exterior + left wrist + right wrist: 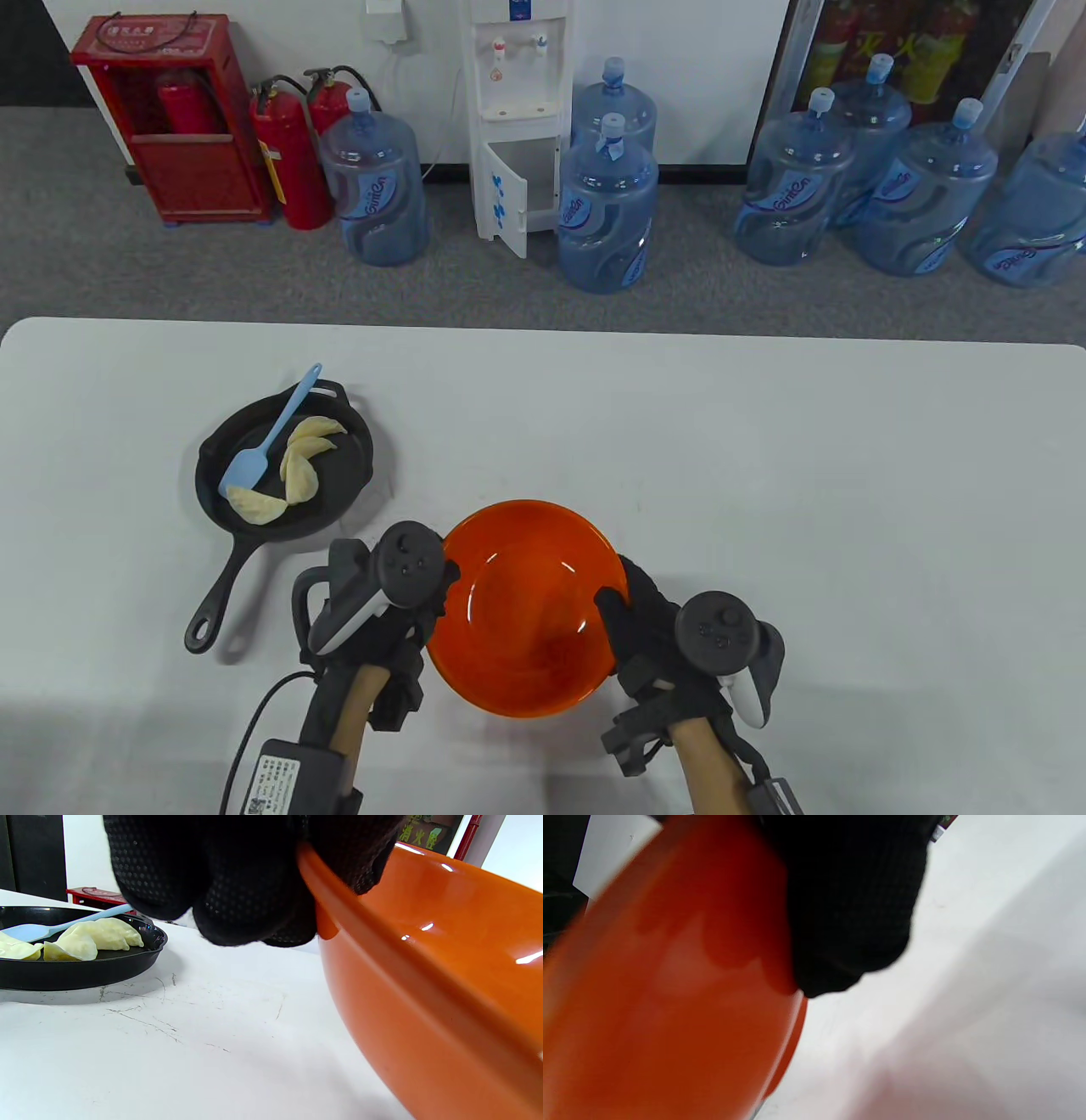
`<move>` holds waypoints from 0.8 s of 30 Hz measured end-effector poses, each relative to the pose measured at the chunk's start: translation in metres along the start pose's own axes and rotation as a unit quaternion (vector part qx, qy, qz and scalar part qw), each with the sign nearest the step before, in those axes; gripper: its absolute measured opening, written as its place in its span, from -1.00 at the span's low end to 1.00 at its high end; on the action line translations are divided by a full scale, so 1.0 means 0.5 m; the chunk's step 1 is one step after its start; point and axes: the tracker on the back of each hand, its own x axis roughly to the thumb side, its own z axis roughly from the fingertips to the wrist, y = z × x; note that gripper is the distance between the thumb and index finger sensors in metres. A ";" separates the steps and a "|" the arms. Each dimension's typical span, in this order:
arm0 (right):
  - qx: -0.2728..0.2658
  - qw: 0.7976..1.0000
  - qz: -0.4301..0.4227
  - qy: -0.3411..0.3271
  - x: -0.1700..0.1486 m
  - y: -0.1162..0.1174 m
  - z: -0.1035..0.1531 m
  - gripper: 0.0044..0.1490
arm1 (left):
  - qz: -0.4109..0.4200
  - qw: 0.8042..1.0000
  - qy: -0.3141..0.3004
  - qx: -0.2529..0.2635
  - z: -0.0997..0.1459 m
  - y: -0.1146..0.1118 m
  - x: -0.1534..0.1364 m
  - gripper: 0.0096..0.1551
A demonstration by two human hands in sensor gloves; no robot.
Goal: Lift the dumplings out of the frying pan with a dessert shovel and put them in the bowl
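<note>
An empty orange bowl (526,611) sits near the table's front edge, held between both hands. My left hand (424,594) grips its left rim, fingers outside and thumb over the edge; the left wrist view shows these fingers (237,887) on the bowl (445,963). My right hand (632,624) grips the right rim; its fingers (848,899) wrap the bowl's wall (670,1005). To the left a black frying pan (339,492) holds several pale dumplings (301,463). A light blue dessert shovel (267,441) lies in it, handle pointing up-right.
The pan's long handle (216,594) points toward the front left, close to my left hand. Water bottles (607,204), a dispenser (517,119) and fire extinguishers (288,161) stand on the floor beyond the white table (764,467).
</note>
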 end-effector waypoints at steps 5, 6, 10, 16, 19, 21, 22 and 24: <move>-0.012 1.000 0.001 0.006 -0.005 -0.005 0.000 -0.33 | 0.004 1.000 0.001 0.005 0.007 0.009 -0.017 -0.39; -0.013 1.000 0.006 0.007 -0.007 -0.007 -0.001 -0.33 | 0.001 1.000 0.003 0.015 0.010 0.014 -0.023 -0.36; -0.016 1.000 0.009 0.017 -0.017 -0.011 -0.004 -0.34 | -0.012 0.997 0.016 0.069 0.022 0.033 -0.056 -0.26; -0.012 0.999 0.009 0.029 -0.027 -0.012 -0.008 -0.33 | -0.071 0.992 0.025 0.099 0.025 0.003 -0.116 -0.16; -0.009 0.999 0.012 0.037 -0.032 -0.011 -0.009 -0.33 | -0.081 0.992 0.036 0.094 0.020 -0.032 -0.144 -0.14; -0.009 0.999 0.013 0.040 -0.034 -0.011 -0.009 -0.33 | -0.080 0.992 0.040 0.087 0.014 -0.052 -0.161 -0.12; -0.010 0.999 0.013 0.043 -0.036 -0.011 -0.010 -0.33 | -0.075 0.995 0.036 0.061 0.009 -0.063 -0.173 -0.08; -0.015 0.999 0.014 0.046 -0.039 -0.013 -0.010 -0.33 | -0.059 0.996 0.044 0.041 0.007 -0.077 -0.190 -0.07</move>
